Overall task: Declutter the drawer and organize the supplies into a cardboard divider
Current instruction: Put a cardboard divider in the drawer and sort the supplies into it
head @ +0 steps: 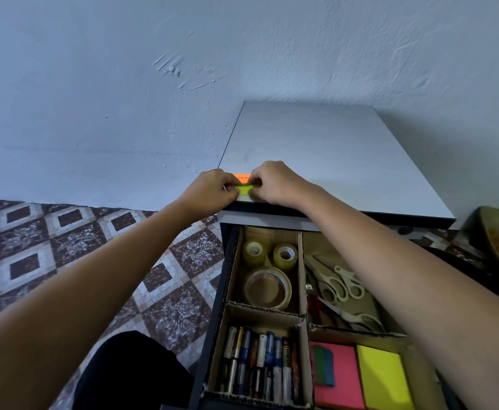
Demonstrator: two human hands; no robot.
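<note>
Green paper strip (243, 189) lies on the white desk (331, 161), at its front edge; fingers of our left hand (212, 192) and right hand (274, 184) clamp its ends, probably squaring it against the orange strip (241, 176) before filing into the brown cardboard divider (301, 261).

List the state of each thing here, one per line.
drawer, pulled open.
cardboard divider, set in the drawer, four compartments filled.
tape rolls, three in the far-left compartment.
batteries, laid in the near-left compartment.
scissors, lying in the far-right compartment.
pink pad, flat in the near-right compartment.
yellow pad, flat beside it.
green pad, pinched at the desk top front edge.
left hand, pinching the green pad.
right hand, same.
orange pad, flat on the desk top.
</note>
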